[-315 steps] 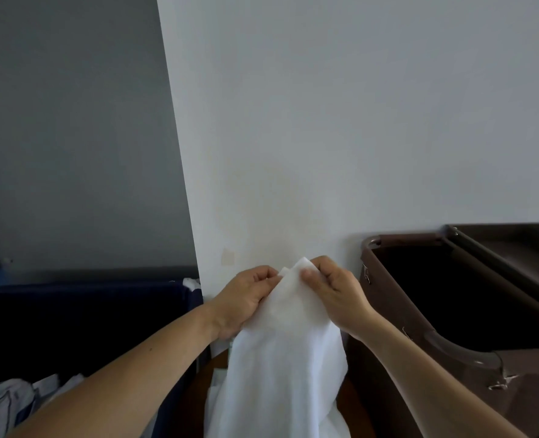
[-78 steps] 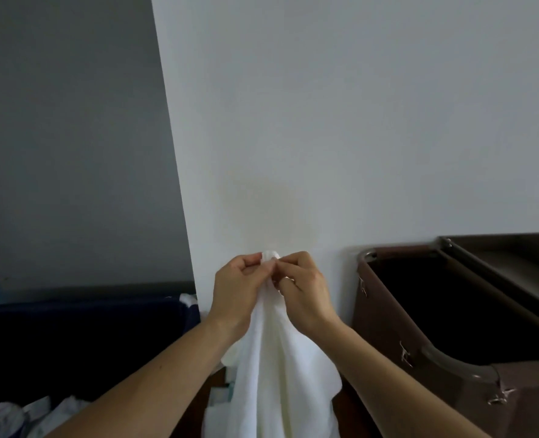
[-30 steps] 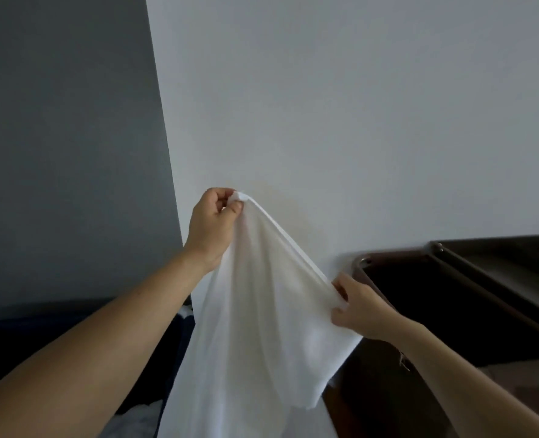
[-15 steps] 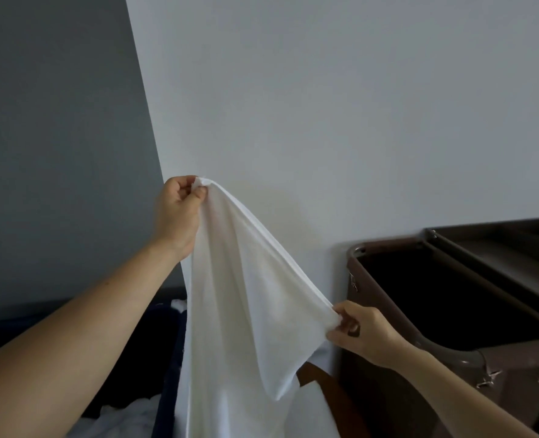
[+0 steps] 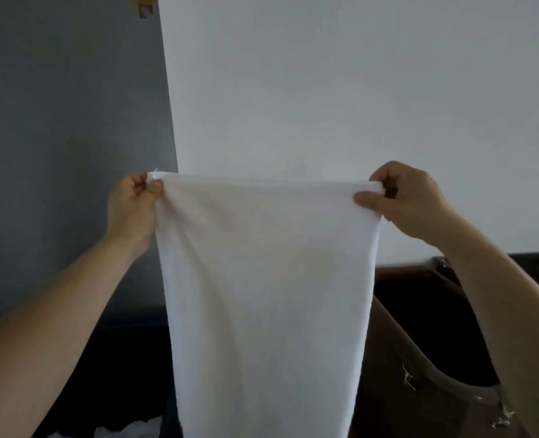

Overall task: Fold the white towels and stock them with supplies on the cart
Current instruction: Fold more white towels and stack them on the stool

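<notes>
Both hands now level, towel [image 5: 268, 279] stretched wide between them. Left hand [image 5: 132, 207] pinches one top corner, right hand [image 5: 407, 200] the other; fingers clamped on cloth, which hangs before the white wall [image 5: 340, 90], brown cart [image 5: 419, 358] alongside.

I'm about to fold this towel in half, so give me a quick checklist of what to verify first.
1. Left hand pinches one top corner of the towel: ok.
2. Right hand grips the other top corner: ok.
3. Top edge pulled straight and level between the hands: ok.
4. Towel hangs flat, no twist: ok.
5. Towel's lower end hanging free: cannot tell, it runs out of view.
6. Room in the brown cart: cannot tell, its inside is dark.
</notes>
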Motion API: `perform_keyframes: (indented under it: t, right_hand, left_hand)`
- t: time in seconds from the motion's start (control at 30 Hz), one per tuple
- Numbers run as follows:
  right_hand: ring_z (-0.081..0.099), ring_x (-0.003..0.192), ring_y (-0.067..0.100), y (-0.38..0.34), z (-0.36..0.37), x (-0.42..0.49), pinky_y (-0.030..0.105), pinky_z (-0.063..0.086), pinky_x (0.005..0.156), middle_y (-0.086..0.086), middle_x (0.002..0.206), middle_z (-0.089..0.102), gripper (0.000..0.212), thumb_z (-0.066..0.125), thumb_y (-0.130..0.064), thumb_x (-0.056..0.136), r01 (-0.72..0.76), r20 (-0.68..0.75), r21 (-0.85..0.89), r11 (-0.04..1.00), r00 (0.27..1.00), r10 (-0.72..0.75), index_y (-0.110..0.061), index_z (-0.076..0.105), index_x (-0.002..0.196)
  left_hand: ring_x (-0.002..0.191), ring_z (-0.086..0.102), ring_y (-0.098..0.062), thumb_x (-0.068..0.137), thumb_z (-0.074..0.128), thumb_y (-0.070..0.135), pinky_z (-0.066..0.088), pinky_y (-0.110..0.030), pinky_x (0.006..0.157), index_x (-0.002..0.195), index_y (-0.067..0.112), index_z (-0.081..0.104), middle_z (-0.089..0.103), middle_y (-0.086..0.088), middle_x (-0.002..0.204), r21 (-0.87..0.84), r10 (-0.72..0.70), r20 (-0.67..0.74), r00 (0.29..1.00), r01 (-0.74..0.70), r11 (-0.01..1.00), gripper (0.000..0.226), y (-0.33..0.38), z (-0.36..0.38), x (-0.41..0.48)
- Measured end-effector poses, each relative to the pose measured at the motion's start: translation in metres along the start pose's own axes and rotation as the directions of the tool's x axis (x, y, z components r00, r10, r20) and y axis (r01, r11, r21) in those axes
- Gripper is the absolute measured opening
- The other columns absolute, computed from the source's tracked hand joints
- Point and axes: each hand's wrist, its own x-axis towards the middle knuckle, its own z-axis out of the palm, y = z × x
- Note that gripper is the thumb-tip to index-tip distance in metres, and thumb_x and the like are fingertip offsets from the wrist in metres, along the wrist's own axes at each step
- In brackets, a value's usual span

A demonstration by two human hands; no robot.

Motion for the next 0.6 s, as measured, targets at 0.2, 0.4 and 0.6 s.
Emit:
perform_keyframes:
  t: [0.2, 0.4, 0.6]
  right_hand:
    - [0.058, 0.093, 0.021, -0.005, 0.027, -0.005, 0.028, 0.043, 0.080, 0.003, 0.113, 0.058, 0.048, 0.069, -0.028, 0.092, -0.186, 0.219, -0.065, 0.980, 0.956, 0.195, -0.018, 0.051, 0.136]
    - [0.054, 0.041, 0.013, -0.007, 0.040, -0.018, 0.021, 0.041, 0.041, 0.004, 0.058, 0.061, 0.016, 0.058, -0.027, 0.096, -0.238, -0.017, 0.052, 0.970, 0.971, 0.239, -0.012, 0.061, 0.099]
    - [0.066, 0.056, 0.038, 0.019, 0.062, -0.045, 0.058, 0.050, 0.065, 0.018, 0.063, 0.069, 0.016, 0.055, -0.033, 0.099, -0.446, 0.184, 0.334, 0.830, 0.895, 0.406, -0.018, 0.053, 0.098]
  left_hand:
    - [0.090, 0.054, -0.003, 0.102, 0.051, 0.026, 0.042, -0.019, 0.073, 0.120, 0.017, 0.053, 0.057, 0.015, 0.097, 0.083, -0.021, 0.030, 0.999, 0.018, 0.996, 0.020, -0.017, -0.019, -0.027]
    - [0.083, 0.047, -0.003, 0.105, 0.042, 0.019, 0.039, -0.004, 0.067, 0.113, 0.014, 0.046, 0.052, 0.001, 0.102, 0.208, 0.209, 0.010, 0.978, -0.206, 0.956, 0.011, -0.014, -0.017, -0.049]
    - [0.075, 0.048, -0.010, 0.102, 0.046, 0.013, 0.035, -0.021, 0.065, 0.107, 0.002, 0.055, 0.055, -0.006, 0.090, 0.241, 0.239, 0.009, 0.971, -0.234, 0.942, 0.014, -0.036, -0.016, -0.070]
